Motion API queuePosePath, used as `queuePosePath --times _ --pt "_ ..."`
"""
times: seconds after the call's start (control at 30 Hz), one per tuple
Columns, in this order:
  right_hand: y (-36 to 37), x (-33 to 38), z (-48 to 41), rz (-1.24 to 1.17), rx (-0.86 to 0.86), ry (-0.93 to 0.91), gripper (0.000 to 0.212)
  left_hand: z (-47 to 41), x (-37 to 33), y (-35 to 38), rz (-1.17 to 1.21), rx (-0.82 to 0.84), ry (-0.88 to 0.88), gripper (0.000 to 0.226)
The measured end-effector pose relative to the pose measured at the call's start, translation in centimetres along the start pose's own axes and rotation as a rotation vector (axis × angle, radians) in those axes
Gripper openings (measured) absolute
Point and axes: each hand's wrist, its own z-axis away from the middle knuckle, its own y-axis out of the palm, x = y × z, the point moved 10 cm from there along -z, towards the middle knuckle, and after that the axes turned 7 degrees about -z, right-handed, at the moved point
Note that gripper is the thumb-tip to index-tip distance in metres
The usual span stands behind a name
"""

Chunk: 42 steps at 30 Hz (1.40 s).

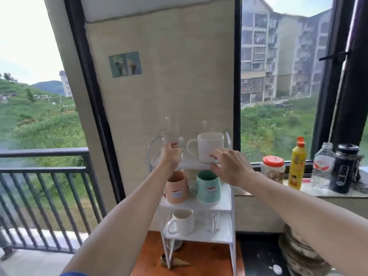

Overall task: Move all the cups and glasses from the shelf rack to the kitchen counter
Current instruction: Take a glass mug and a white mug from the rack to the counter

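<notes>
A white three-tier shelf rack (227, 204) stands on a wooden stool. On its top tier my left hand (169, 156) is wrapped around a clear glass cup (171, 138). Beside it stands a white mug (211, 146), and my right hand (229, 166) is spread open at its base, fingertips just touching. The middle tier holds a pink mug (177, 189) and a mint green mug (208, 187). On the bottom tier sit a cream mug (182, 222) and a clear glass (212, 223).
The wooden stool (199, 259) carries the rack. A windowsill (338, 193) to the right holds a red-lidded jar (273, 168), a yellow bottle (297, 164), a clear bottle and a dark flask. A balcony railing (43, 186) runs at left. Stacked round items (298, 253) sit lower right.
</notes>
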Motion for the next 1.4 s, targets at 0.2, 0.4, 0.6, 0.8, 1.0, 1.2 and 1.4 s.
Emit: queuePosePath --times 0.2,0.4,0.6,0.8,1.0,1.2,1.4 --pt "2.0 0.9 -1.7 -0.053 0.02 0.063 0.027 -1.7 1.3 0.2 0.165 0.095 -0.064 0.015" --pt "5.3 3.1 -4.6 -0.167 0.005 0.165 0.021 -3.0 2.1 -3.0 0.086 0.138 -0.013 0.009" --pt "8.6 1.5 -6.5 -0.432 -0.05 0.493 0.007 -4.1 3.3 -5.3 0.071 0.175 0.013 0.017" --pt "9.1 -0.4 -5.7 -0.69 -0.165 0.674 0.045 -4.4 3.7 -4.4 0.104 0.296 -0.016 0.013" --pt "6.9 -1.8 -2.3 -0.856 -0.253 0.816 0.038 -4.0 4.2 -2.6 0.098 0.478 -0.085 0.044" --pt "3.5 -2.7 1.2 -0.859 -0.198 0.888 0.039 -3.2 3.7 -2.2 0.172 0.439 -0.12 0.038" --pt "1.7 -2.8 6.4 -0.981 -0.175 0.884 0.039 0.7 2.3 -1.6 0.214 0.486 -0.047 0.034"
